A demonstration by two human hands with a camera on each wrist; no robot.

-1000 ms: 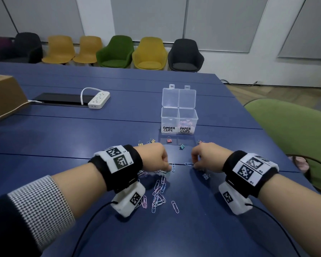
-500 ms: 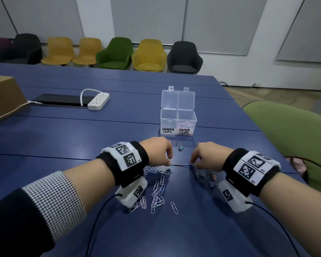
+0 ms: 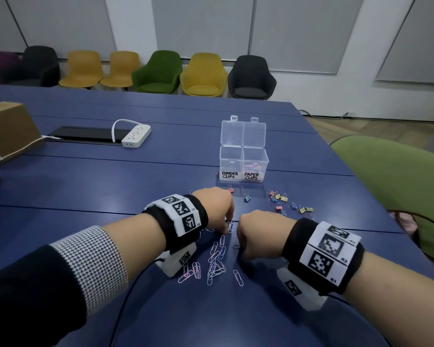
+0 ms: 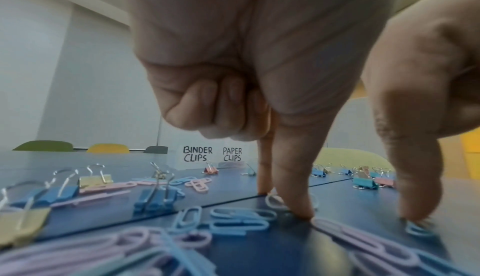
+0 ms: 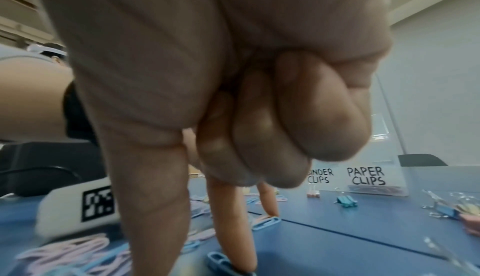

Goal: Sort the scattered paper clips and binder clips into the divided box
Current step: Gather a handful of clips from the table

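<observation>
Paper clips lie on the blue desk; the left hand and right hand each pinch one. Flat clips may slip or be dropped before the divided box.

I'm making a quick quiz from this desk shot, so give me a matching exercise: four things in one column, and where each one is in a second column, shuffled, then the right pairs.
Things:
1. power strip
2. cardboard box
3. loose paper clips
4. divided box

Places:
A. on the table between the two wrists
B. at the far left edge of the table
C. beyond the hands, lids open, labels facing the person
D. left of the clear box, by a dark panel in the table

Pairs: 1-D, 2-B, 3-A, 4-C
</observation>
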